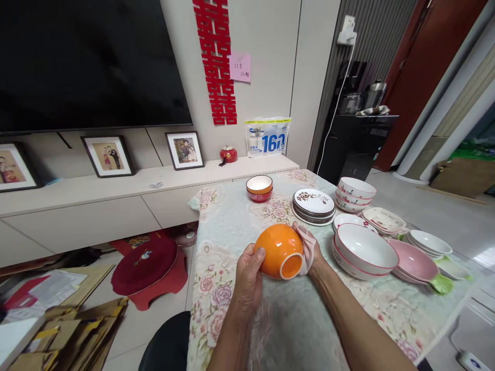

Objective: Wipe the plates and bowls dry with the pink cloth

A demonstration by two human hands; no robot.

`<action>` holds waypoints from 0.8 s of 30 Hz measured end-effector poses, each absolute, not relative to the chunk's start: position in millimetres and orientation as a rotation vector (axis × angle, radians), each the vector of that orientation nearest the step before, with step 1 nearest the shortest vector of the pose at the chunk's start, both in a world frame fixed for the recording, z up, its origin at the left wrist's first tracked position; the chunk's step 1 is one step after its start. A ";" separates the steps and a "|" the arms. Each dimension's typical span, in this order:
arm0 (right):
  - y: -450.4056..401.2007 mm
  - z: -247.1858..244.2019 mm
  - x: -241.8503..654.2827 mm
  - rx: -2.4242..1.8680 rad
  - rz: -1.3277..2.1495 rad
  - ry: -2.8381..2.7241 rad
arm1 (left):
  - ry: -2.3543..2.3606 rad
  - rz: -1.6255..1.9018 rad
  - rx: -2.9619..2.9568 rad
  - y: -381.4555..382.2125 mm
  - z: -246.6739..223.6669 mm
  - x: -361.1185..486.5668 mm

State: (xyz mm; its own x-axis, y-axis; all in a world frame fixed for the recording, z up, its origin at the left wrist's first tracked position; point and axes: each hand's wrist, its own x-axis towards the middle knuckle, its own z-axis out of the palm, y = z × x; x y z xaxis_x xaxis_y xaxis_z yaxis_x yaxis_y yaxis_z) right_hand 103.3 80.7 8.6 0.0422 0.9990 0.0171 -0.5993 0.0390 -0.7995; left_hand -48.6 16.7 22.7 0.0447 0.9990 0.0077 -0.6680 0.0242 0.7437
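An orange bowl is held up above the tablecloth, tipped so that its outside and pale foot ring face me. My left hand grips its left side, thumb on the orange surface. At the bowl's right side, my right hand is closed on a pale pink cloth pressed against the bowl; some fingers are hidden behind it. Beyond the hands, a small orange bowl with a white inside sits in a red one. To the right is a stack of brown-patterned white plates.
Large white red-rimmed bowls, pink leaf-handled dishes, stacked white bowls and square dishes crowd the table's right side. A red stool stands on the left. Behind the table, a low cabinet carries picture frames.
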 end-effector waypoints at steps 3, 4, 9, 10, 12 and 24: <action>80.2 11.2 105.6 -0.783 1.378 -0.771 | 0.635 1.402 0.679 16.7 21.9 -50.7; 79.7 12.2 106.2 -0.805 1.338 -0.816 | 0.626 1.399 0.680 16.5 21.0 -50.1; 76.6 18.2 109.7 -0.923 1.042 -1.106 | 0.657 1.403 0.780 14.5 13.7 -45.6; 75.6 18.9 109.8 -0.956 0.992 -1.142 | 0.690 1.402 0.820 13.6 13.0 -45.5; 72.5 19.7 108.7 -1.024 0.910 -1.195 | 0.781 1.399 0.909 11.7 13.2 -45.8; 49.0 31.6 93.0 -0.838 0.302 -1.725 | 1.175 1.423 1.302 14.2 15.7 -43.1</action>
State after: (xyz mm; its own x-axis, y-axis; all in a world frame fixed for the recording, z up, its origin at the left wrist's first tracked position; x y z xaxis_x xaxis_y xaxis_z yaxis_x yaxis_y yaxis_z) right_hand 93.0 49.0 31.6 -0.1084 0.6676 0.7365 0.3773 0.7131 -0.5909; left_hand -43.1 14.2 15.7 -0.0914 0.9771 0.1919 0.0040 -0.1923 0.9813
